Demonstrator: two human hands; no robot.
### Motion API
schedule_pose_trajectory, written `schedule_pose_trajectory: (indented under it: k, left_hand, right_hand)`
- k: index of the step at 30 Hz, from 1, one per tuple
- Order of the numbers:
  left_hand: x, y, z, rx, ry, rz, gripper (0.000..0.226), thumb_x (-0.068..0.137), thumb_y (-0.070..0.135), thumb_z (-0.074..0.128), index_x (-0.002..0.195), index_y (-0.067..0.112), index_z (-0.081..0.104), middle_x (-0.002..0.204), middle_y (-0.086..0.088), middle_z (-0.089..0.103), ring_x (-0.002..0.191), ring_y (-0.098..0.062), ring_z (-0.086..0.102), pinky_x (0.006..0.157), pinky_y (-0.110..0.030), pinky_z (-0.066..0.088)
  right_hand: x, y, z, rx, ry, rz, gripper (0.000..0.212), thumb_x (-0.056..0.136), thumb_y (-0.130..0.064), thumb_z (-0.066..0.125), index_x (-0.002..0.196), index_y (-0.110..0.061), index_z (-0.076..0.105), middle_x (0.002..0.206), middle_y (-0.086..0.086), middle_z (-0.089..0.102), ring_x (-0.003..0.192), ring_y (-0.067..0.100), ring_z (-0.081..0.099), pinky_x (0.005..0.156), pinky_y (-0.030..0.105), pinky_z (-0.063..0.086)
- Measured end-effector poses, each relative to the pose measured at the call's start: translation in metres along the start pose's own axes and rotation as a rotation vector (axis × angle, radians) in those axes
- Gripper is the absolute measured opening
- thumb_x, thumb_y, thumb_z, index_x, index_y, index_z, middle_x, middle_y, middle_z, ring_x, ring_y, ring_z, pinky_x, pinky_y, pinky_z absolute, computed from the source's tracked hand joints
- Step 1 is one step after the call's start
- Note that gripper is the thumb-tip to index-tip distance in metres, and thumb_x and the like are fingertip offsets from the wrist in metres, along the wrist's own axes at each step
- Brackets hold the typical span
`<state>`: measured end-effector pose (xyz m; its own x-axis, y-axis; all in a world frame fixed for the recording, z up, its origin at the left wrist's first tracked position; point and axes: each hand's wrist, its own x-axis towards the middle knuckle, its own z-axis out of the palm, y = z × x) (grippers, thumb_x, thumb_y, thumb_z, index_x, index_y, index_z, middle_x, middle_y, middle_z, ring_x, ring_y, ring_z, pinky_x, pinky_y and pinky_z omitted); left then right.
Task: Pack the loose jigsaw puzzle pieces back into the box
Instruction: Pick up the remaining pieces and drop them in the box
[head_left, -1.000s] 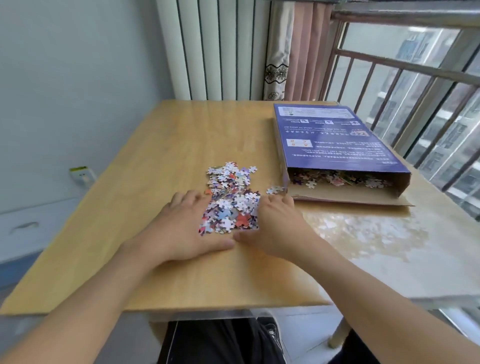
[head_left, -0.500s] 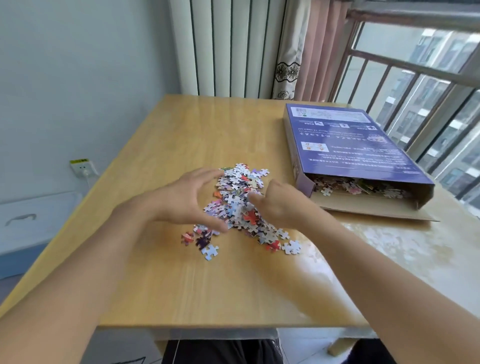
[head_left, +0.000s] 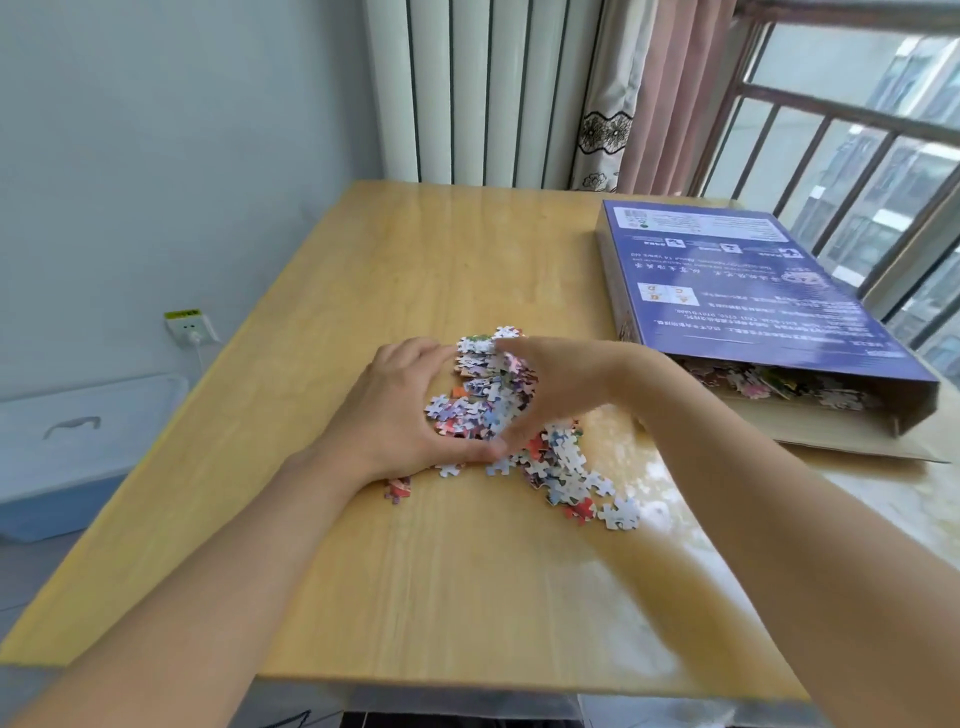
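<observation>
Glossy wood table (head_left: 415, 249), flat purple cardboard box (head_left: 753, 291), near end open. Cupped left hand (head_left: 400, 410) and right hand (head_left: 563, 382) gripping heap of knobby puzzle pieces (head_left: 488, 402).

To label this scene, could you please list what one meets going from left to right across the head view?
Storage bin → wall socket → left hand → right hand (both hands cupped round the puzzle pieces) → puzzle box.
</observation>
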<state>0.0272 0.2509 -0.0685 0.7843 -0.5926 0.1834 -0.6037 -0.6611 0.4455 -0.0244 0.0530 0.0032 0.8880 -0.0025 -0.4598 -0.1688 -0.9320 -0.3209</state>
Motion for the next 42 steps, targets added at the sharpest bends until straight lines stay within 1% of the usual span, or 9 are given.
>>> schedule_pose_trajectory:
  k: [4,10,15,20,23,27,32,38,42]
  left_hand:
    - [-0.005,0.004,-0.003,0.010,0.066,-0.037,0.108,0.044,0.100,0.050,0.130,0.034,0.055,0.113,0.020,0.051,0.105,-0.005,0.051,0.089,-0.032,0.048]
    - [-0.005,0.007,0.002,-0.231,0.145,-0.030,0.062,0.059,0.078,0.062,0.098,0.030,0.071,0.088,0.019,0.060,0.067,-0.001,0.053,0.064,-0.020,0.041]
    - [-0.006,0.013,-0.003,-0.316,0.044,0.059,0.065,0.057,0.046,0.090,0.116,0.037,0.065,0.097,0.022,0.058,0.077,-0.001,0.057,0.065,-0.011,0.042]
    - [-0.001,0.026,-0.009,-0.328,0.160,0.116,0.023,0.079,0.018,0.082,0.097,0.030,0.074,0.086,0.017,0.064,0.069,-0.004,0.059,0.061,-0.015,0.045]
    - [0.003,0.042,-0.013,-0.307,0.200,0.143,0.014,0.085,0.018,0.077,0.098,0.024,0.075,0.084,0.013,0.066,0.070,-0.004,0.061,0.064,-0.023,0.050]
    - [0.015,0.072,-0.012,-0.300,0.264,0.193,0.015,0.086,0.021,0.076,0.101,0.021,0.075,0.088,0.011,0.069,0.078,-0.006,0.062,0.071,-0.034,0.054]
    - [0.028,0.115,0.008,-0.294,0.290,0.260,0.014,0.086,0.017,0.075,0.099,0.019,0.075,0.085,0.007,0.069,0.075,-0.009,0.062,0.068,-0.032,0.053]
    - [0.042,0.166,0.054,-0.084,0.253,0.461,0.025,0.084,0.011,0.069,0.105,0.023,0.074,0.102,0.008,0.067,0.088,-0.020,0.065,0.070,-0.037,0.054]
    - [0.046,0.189,0.076,0.109,0.172,0.476,0.025,0.089,0.012,0.063,0.108,0.024,0.073,0.107,0.008,0.064,0.095,-0.020,0.062,0.068,-0.031,0.049]
  right_hand:
    - [-0.005,-0.009,0.011,-0.197,0.082,-0.048,0.133,0.051,-0.060,0.091,0.158,-0.033,0.017,0.159,-0.003,0.032,0.145,0.025,0.030,0.115,0.047,0.034]
    - [-0.005,-0.008,0.018,0.016,0.284,-0.077,0.084,0.063,-0.035,0.093,0.136,-0.031,0.052,0.124,-0.001,0.057,0.103,0.020,0.057,0.084,0.039,0.055]
    - [-0.008,0.005,0.023,0.380,0.425,-0.088,0.050,0.071,-0.018,0.087,0.117,-0.026,0.068,0.115,0.005,0.067,0.086,0.026,0.069,0.076,0.042,0.060]
    - [-0.015,0.022,0.023,0.748,0.440,-0.076,0.033,0.072,-0.008,0.088,0.099,-0.021,0.076,0.100,0.029,0.071,0.069,0.032,0.066,0.067,0.047,0.056]
    - [-0.029,0.029,0.017,0.933,0.475,-0.070,0.030,0.075,-0.004,0.085,0.101,-0.014,0.076,0.097,0.027,0.073,0.086,0.041,0.073,0.076,0.048,0.059]
    - [-0.053,0.049,0.009,1.158,0.500,-0.073,0.031,0.080,-0.001,0.079,0.110,-0.006,0.073,0.095,0.018,0.075,0.074,0.023,0.071,0.056,0.022,0.056]
    - [-0.089,0.103,0.007,1.306,0.520,0.022,0.020,0.080,0.002,0.078,0.098,-0.005,0.075,0.093,0.018,0.075,0.087,0.030,0.070,0.088,0.043,0.060]
    - [-0.114,0.159,0.015,1.366,0.664,0.285,0.023,0.082,-0.005,0.079,0.104,-0.002,0.072,0.100,0.009,0.073,0.086,0.014,0.069,0.065,0.027,0.062]
    - [-0.117,0.172,0.014,1.517,0.700,0.287,0.017,0.091,-0.003,0.063,0.108,-0.006,0.061,0.108,0.011,0.060,0.086,0.021,0.062,0.062,0.030,0.057]
